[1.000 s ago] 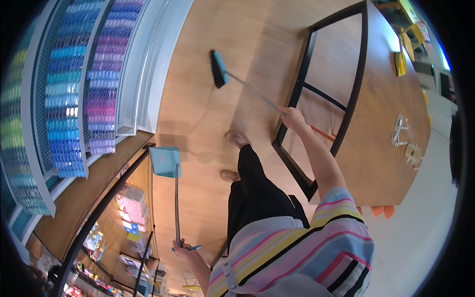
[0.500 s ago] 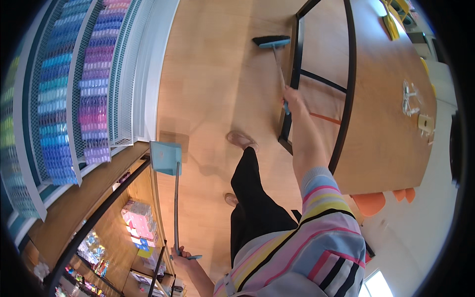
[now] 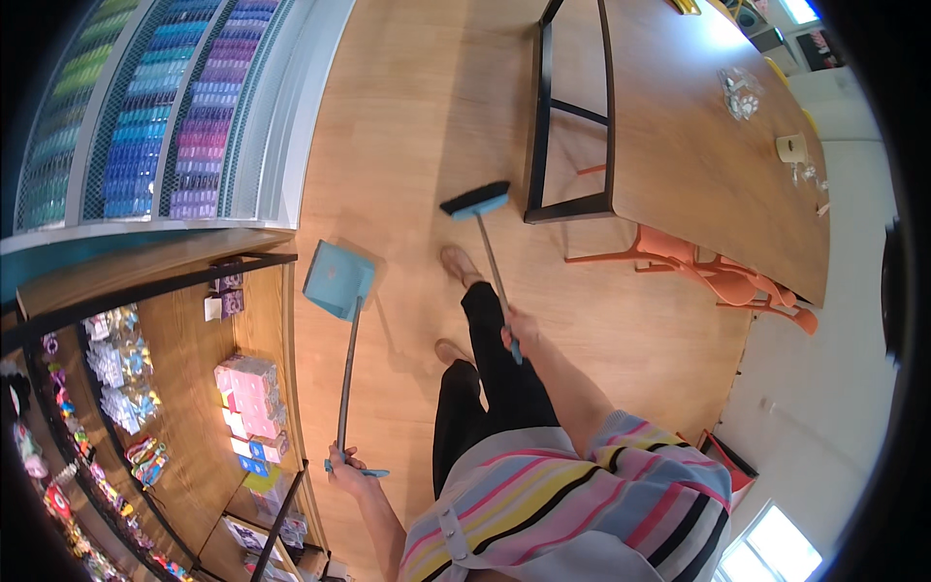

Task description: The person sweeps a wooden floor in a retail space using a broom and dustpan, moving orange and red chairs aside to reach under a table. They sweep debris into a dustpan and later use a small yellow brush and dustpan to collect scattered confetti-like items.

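Observation:
My right hand (image 3: pixel 521 333) is closed round the lower end of a broom handle. The broom (image 3: pixel 475 201) has a light blue head with black bristles, tilted over the wooden floor beyond my feet, close to the table frame. In my left hand (image 3: pixel 351 469) is the upper part of a long-handled dustpan, its fingers wrapped round the pole near a blue grip. The light blue dustpan (image 3: pixel 339 279) hangs at the far end of that pole, beside the shelf corner. Whether its edge touches the floor I cannot tell. Both my feet stand between the two tools.
A wooden table (image 3: pixel 698 145) with a black metal frame stands at the right, with orange chairs (image 3: pixel 689 262) by it. On the left are a display rack (image 3: pixel 199 126) of colourful small packets and a wooden shelf (image 3: pixel 194 369) with boxes and trinkets.
The broom has come nearer to me and left, away from the table frame. My right arm has drawn back. The dustpan has turned and shifted slightly right, and my view has turned.

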The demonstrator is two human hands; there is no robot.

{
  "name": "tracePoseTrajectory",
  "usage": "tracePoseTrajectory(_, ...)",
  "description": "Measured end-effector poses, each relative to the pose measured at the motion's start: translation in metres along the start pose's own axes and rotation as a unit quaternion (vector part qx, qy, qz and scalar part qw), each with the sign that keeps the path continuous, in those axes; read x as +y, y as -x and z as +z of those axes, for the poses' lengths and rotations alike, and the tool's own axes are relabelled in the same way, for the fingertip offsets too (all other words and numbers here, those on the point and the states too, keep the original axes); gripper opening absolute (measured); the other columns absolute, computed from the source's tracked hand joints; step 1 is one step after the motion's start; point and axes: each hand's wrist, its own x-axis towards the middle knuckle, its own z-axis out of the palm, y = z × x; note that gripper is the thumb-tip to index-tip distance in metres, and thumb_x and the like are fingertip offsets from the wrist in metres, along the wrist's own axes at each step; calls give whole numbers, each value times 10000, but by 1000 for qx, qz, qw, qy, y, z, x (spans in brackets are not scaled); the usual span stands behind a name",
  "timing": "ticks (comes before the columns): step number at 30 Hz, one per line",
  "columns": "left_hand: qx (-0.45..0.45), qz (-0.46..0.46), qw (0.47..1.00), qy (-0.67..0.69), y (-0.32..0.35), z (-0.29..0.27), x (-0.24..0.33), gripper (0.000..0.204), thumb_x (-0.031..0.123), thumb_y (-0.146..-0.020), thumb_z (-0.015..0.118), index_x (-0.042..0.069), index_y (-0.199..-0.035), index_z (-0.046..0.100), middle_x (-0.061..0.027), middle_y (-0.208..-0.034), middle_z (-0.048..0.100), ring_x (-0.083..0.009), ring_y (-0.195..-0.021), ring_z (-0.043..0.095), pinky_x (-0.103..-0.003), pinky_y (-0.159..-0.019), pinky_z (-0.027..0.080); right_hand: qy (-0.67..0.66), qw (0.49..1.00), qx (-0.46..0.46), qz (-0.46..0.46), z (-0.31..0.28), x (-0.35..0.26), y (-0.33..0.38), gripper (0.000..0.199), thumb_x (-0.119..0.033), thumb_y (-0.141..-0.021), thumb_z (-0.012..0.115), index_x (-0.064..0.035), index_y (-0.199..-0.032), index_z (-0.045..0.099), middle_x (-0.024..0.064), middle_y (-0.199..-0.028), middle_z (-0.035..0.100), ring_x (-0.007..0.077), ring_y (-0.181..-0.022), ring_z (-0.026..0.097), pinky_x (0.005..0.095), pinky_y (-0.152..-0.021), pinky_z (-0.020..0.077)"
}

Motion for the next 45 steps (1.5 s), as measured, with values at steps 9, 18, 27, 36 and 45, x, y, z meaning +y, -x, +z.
tracePoseTrajectory(9,13,-15,999,-36,18,-73,-64,202,216,-878,547,21,-883,600,-71,-590,560,-48,-352,334,-192,-317,232,261,955,55,-130,-36,95,117,413,-189,-934,426,-184,-1347,414,11,-488,414,108,-349,385,261,-319,344)
tracePoseTrajectory(18,65,-68,994,-60,57,-82,-116,210,193,-878,539,-1,-898,616,-72,-581,557,-47,-351,325,-201,-310,230,382,739,16,-554,120,-5,-117,234,-183,-934,421,-77,-1089,561,34,-476,431,146,-344,427,305,-353,368)
tracePoseTrajectory(27,125,-55,988,-65,86,-93,-145,205,189,-865,557,0,-794,589,-79,-570,563,-53,-335,336,-213,-301,224,465,833,-66,-292,152,-30,-102,269,-182,-899,432,-60,-1106,554,160,-642,579,254,-467,564,381,-477,462)
tracePoseTrajectory(36,36,-10,995,-89,67,-106,-195,301,229,-845,587,35,-632,500,-105,-557,578,-75,-335,368,-221,-300,266,391,898,20,-201,-124,78,-17,413,-234,-913,479,-209,-1324,449,40,-499,448,138,-364,436,298,-346,396)
tracePoseTrajectory(45,-19,-5,992,-122,46,-102,-242,272,217,-849,569,4,-687,521,-123,-565,591,-88,-338,398,-226,-303,297,305,943,125,-57,-298,185,100,406,-257,-912,482,-251,-1317,460,29,-510,410,141,-386,404,293,-361,376)
